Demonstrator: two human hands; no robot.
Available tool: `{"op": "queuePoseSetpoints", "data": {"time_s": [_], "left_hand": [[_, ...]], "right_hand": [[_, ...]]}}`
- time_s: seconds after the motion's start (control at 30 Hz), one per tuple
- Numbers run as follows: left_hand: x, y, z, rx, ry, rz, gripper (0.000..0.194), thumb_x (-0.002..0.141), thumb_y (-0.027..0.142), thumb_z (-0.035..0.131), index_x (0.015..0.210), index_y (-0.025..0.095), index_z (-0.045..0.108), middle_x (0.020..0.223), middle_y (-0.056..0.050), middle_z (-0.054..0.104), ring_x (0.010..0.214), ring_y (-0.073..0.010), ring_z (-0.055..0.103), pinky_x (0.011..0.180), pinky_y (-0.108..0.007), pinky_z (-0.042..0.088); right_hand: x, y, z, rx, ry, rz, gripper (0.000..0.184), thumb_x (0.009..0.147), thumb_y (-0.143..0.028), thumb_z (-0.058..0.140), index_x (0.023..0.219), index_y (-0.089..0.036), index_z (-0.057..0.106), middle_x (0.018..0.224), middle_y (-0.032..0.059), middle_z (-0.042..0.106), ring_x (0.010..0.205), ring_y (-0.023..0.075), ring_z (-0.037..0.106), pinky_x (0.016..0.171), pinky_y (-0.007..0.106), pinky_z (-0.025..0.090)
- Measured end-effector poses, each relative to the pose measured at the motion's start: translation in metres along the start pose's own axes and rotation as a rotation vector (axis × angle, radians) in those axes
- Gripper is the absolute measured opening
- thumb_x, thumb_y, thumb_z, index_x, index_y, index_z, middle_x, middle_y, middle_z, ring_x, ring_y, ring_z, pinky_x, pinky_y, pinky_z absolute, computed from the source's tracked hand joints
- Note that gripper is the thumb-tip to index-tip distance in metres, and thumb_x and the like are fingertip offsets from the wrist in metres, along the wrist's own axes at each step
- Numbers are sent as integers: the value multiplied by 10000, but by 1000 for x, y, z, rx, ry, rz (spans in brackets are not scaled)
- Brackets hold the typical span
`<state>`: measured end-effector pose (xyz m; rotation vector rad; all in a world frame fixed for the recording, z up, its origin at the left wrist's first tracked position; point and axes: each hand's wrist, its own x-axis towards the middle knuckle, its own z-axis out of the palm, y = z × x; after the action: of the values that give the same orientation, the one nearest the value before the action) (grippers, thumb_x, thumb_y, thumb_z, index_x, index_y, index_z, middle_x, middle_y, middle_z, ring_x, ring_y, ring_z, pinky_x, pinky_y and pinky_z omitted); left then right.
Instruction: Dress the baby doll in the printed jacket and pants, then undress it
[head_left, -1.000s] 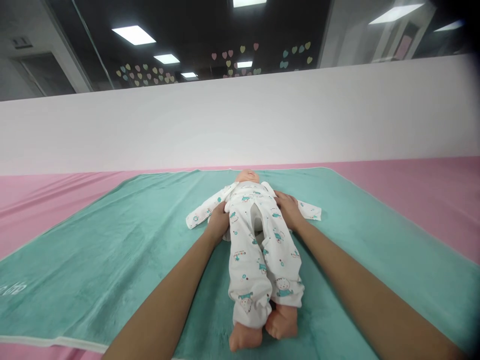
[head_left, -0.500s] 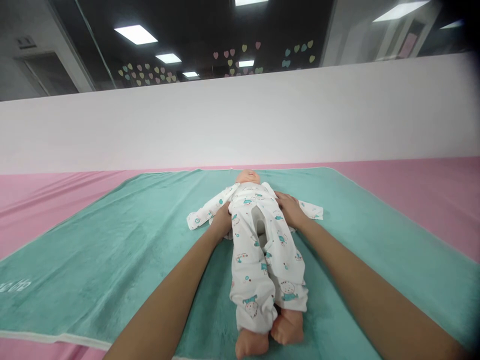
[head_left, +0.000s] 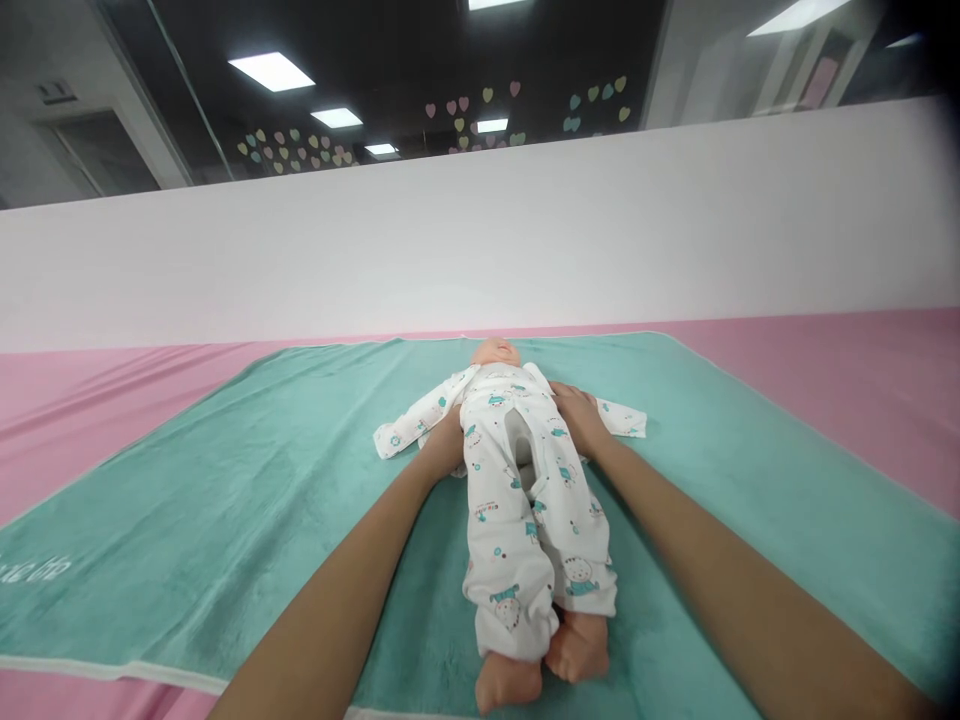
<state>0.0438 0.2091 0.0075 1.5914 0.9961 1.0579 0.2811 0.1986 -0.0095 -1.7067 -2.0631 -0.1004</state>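
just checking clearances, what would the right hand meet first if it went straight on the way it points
Probably the clothed doll, at its waist: the right hand seems to rest against its side, though depth is hard to judge.

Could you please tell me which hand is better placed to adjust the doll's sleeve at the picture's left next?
Probably the left. The left hand is at the doll's side, close beside that sleeve, whereas the right hand is at the doll's opposite side.
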Motion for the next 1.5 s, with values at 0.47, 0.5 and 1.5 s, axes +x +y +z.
{"op": "queuePoseSetpoints", "data": {"time_s": [0.47, 0.5, 1.5], "left_hand": [[1, -10, 7, 463, 120, 127, 148, 717, 165, 536, 821, 150, 640, 887, -82, 674, 864, -246, 581, 761, -320, 438], [1, -9, 8, 450, 132, 124, 165, 718, 167, 532, 839, 150, 643, 892, -78, 676, 878, -239, 581, 761, -308, 445], [-35, 20, -12, 408, 411, -9, 163, 776, 162, 439, 906, 197, 529, 787, -16, 616, 660, -143, 588, 604, -252, 433]], "right_hand": [[1, -8, -3, -158, 41, 14, 159, 839, -267, 456, 805, -198, 595, 1019, 76, 595, 876, 206, 517, 711, 315, 289], [1, -8, -3, -161, 42, 11, 156, 839, -263, 455, 793, -194, 586, 1015, 74, 593, 876, 204, 517, 705, 312, 287], [-28, -7, 4, 75, 60, 74, 310, 809, -177, 404, 1047, -200, 601, 1422, 71, 366, 1291, 262, 299, 1030, 455, 225]]}}
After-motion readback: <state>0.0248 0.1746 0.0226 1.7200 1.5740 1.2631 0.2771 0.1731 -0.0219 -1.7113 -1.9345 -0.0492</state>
